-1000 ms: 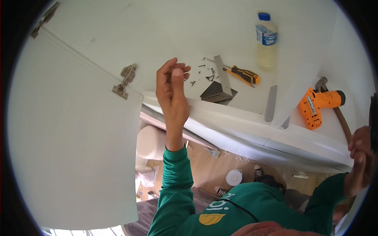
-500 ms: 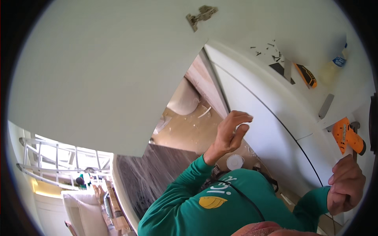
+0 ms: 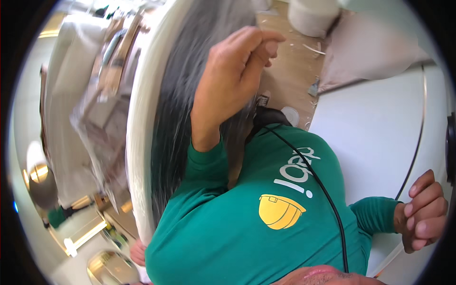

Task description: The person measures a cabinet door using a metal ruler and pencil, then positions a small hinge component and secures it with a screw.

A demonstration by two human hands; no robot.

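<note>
My left hand (image 3: 230,80) is raised in front of a dark streaked surface wrapped in clear plastic (image 3: 175,114), which has a pale rounded edge. Its thumb rests against the index finger and the other fingers curl under. Whatever may be pinched there is too small or hidden to name. At the far right, my right hand (image 3: 424,213) hangs beside a smooth white panel (image 3: 375,133). Its fingers are loosely bent and apart, and no object shows in them. A black cable (image 3: 327,190) runs down over my green sweatshirt (image 3: 213,237).
On the dusty floor (image 3: 285,61) stand a round white object (image 3: 289,115) near my foot and a pale cylinder (image 3: 311,16) farther off. Scraps lie about. Plastic-covered furniture (image 3: 71,114) fills the left. Another person's hand (image 3: 138,251) seems to show near my left shoulder.
My view has swung left, away from the white worktop with screws, knife, bottle and orange tool. The wrapped dark surface now looms nearer. My left thumb and index finger have come together; my right fingers have loosened.
</note>
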